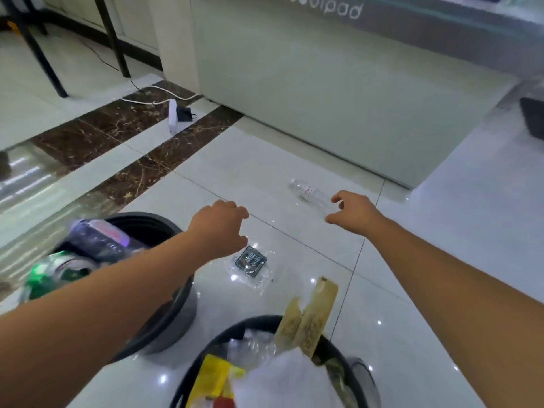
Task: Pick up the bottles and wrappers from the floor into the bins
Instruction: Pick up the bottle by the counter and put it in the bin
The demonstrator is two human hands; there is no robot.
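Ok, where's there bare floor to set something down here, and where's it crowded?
Bare tiles lie between the counter and the clear bottle, and right of the right hand. Crowded: between the bottle bin and the wrapper bin, where the wrapper lies by the left hand.

A phone shop; branded "coolpad" display counter (323,69); glossy tiled floor (441,231).

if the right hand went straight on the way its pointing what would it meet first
Most likely the clear bottle lying on the floor. The right hand points at its near end with thumb and fingers spread apart. From this one view I cannot tell whether they already touch.
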